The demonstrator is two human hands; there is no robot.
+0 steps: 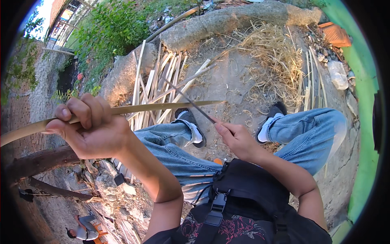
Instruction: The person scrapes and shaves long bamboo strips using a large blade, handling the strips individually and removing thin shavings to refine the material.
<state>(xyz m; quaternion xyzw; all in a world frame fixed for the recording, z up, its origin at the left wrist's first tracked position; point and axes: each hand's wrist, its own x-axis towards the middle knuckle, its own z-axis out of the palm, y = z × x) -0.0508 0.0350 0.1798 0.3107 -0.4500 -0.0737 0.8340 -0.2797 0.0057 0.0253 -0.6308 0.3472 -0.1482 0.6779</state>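
A long, pale bamboo strip (158, 106) runs from the left edge across to the middle of the view, narrowing at its right end. My left hand (93, 126) is closed round it, thumb below and fingers curled over the top. In my right hand (237, 140) is a thin, dark-bladed knife (197, 107), its handle mostly hidden by my fingers. The blade points up and to the left and crosses the strip close to its tapered end. Whether the edge touches the strip, I cannot tell.
Split bamboo strips (156, 87) lie in a pile beyond my left foot. Curly shavings (272, 61) are heaped on the ground ahead, bounded by a stone kerb (227, 20). A green wall (363, 81) stands at right. Dark wooden poles (44, 162) and a seated person (85, 229) are at left.
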